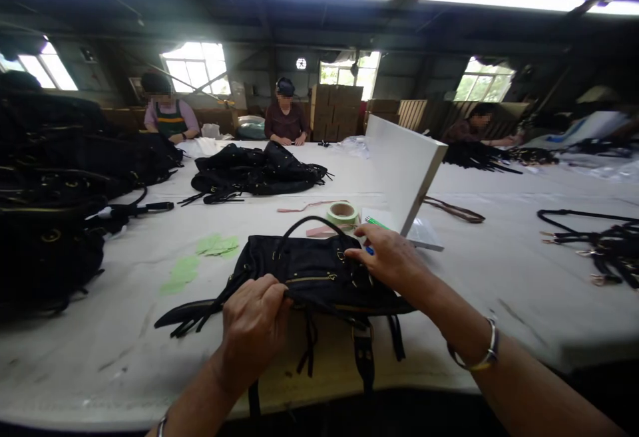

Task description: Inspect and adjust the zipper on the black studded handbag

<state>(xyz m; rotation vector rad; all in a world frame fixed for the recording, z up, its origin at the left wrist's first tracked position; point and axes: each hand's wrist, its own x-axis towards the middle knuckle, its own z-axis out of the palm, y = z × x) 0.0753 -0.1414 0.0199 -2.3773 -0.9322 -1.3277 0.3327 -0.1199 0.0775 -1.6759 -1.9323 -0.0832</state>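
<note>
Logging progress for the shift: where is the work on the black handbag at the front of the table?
Done: zips and handle look fitted on the black handbag. In hand: left hand grips its near edge, right hand rests on its right side, straps hanging loose. Left: piled bags on the left and loose straps on the right lie untouched.

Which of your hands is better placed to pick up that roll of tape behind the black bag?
The right hand, probably. It rests on the black bag's far edge, close to the roll of tape. The left hand grips the bag's near edge, farther away.
</note>
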